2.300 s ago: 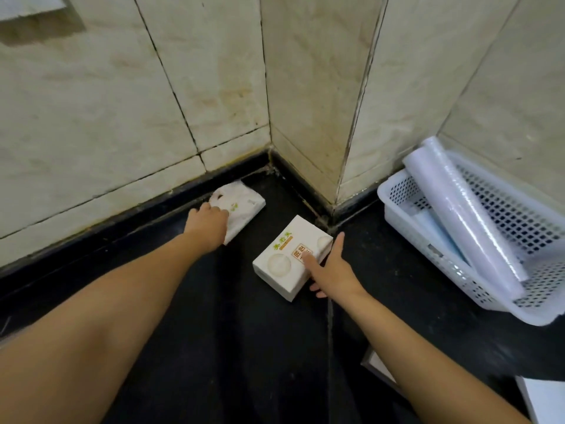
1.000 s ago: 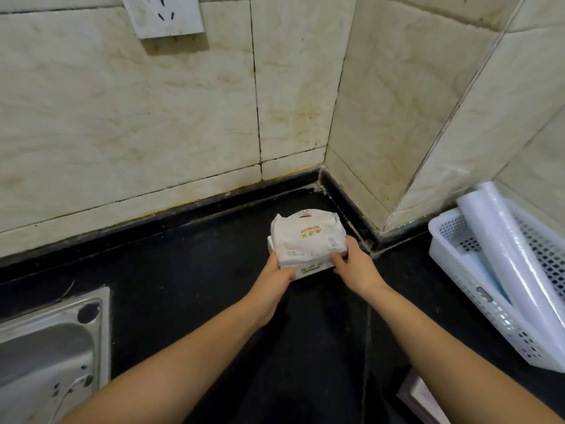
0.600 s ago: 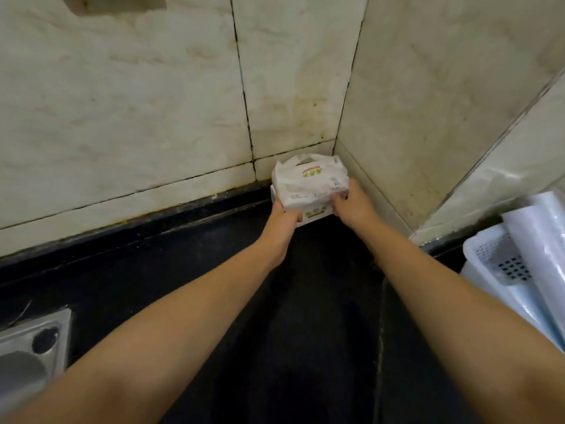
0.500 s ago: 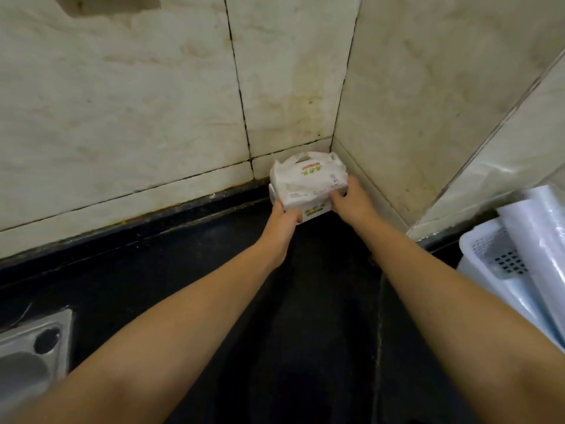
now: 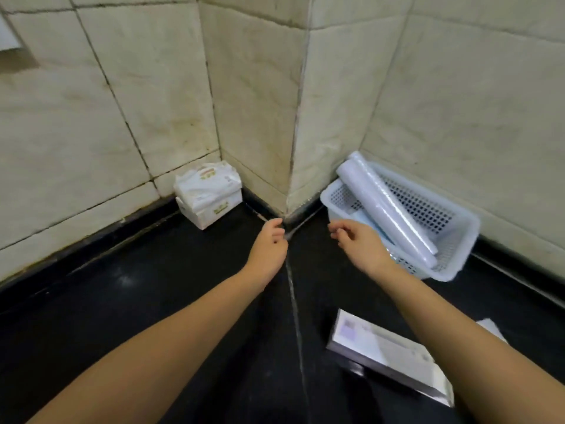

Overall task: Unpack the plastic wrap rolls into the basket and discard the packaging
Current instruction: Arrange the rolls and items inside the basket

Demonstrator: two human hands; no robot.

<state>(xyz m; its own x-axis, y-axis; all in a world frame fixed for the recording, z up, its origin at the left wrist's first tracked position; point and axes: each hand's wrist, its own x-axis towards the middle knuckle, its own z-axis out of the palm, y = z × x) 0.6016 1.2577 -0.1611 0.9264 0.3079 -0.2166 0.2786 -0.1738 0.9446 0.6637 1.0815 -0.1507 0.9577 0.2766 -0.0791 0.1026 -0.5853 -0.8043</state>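
A plastic wrap roll lies slanted across the white perforated basket on the right of the black counter, its upper end sticking out over the rim. Something pale blue lies under it inside the basket. A flat white packaging box lies on the counter at the lower right, partly under my right forearm. My left hand hovers empty over the counter's middle, fingers loosely curled. Just left of the basket, my right hand is empty too, fingers apart.
Two white tissue packs sit stacked in the wall corner at the back. Tiled walls close off the counter behind, with a jutting wall corner between the packs and the basket. A white sheet edge shows at the right.
Both hands let go of the stacked tissue packs, left in the back corner, and drew back toward me. The view swung right, bringing the basket and the flat box into sight.
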